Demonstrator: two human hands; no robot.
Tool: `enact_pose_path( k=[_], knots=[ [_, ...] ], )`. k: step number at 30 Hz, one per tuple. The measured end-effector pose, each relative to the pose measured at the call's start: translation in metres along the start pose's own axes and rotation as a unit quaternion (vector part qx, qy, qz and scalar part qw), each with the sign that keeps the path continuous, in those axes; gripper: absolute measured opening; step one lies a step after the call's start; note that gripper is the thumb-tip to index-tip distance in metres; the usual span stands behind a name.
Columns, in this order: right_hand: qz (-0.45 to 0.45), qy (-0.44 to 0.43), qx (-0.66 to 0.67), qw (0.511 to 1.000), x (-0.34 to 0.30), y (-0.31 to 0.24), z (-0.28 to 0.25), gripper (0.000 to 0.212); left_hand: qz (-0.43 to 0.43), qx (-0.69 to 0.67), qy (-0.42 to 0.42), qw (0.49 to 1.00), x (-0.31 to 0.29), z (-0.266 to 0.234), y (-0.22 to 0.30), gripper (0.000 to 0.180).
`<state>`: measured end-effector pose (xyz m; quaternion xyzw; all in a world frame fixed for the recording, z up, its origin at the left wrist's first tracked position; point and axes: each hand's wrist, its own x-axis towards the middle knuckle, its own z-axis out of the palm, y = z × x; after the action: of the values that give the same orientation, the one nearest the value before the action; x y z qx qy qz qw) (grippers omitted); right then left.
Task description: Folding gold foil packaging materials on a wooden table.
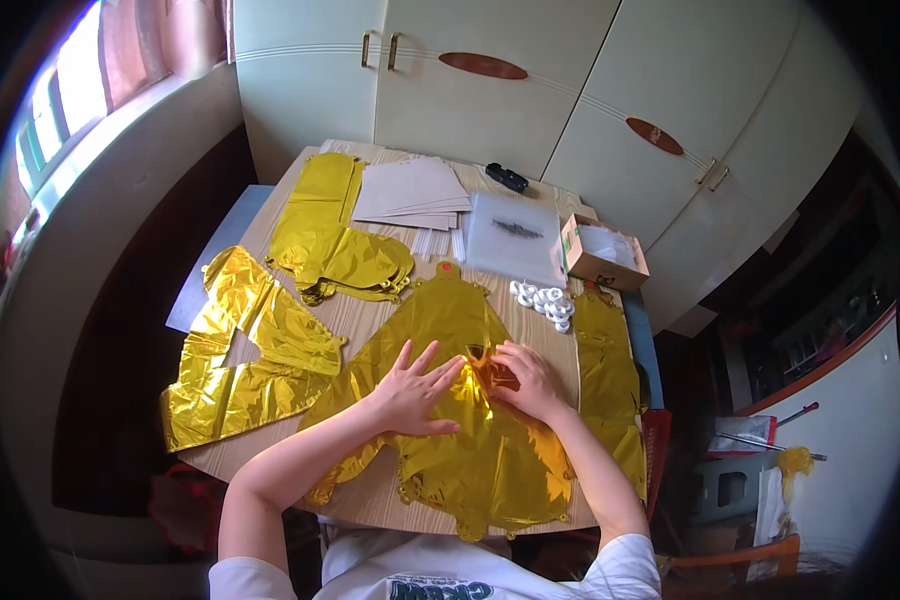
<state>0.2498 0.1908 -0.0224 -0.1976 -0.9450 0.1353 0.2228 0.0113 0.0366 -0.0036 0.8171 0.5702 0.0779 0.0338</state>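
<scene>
Handles a gold foil sheet (470, 440) spread over the middle of the table (365, 318), right in front of the body. Pinches a raised crease of it with the right hand (527, 383), thumb and fingers curled in; cannot tell how firmly. Lays the left hand (417, 392) on the same foil, fingers fanned out, fingertips just beside the crease. Holds the two hands apart but near each other, with the crease between.

Has a shiny crumpled foil piece (260, 370) to the left and a long foil strip (608, 390) along the right edge. Just beyond the sheet, has a heap of small white rings (545, 303). Farther back, has a pile of folded foil (320, 205), then grey-brown cards (410, 190), clear plastic sheets (515, 250) and an open cardboard box (605, 265) with something whitish inside. Behind these, has a small black object (507, 178) near pale cupboards (470, 110).
</scene>
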Motion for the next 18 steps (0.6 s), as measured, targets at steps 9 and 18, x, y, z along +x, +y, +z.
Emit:
enact_pose_path(
  k=[9, 18],
  knots=[
    [-0.037, -0.043, -0.028, 0.998, -0.002, -0.007, -0.005, 0.053, -0.014, 0.017, -0.024, 0.999, 0.001, -0.002, 0.001, 0.106],
    [0.0, -0.123, -0.044, 0.991, 0.008, -0.009, -0.008, 0.079, -0.012, 0.014, -0.009, 1.0, 0.001, 0.001, 0.001, 0.105]
  ],
)
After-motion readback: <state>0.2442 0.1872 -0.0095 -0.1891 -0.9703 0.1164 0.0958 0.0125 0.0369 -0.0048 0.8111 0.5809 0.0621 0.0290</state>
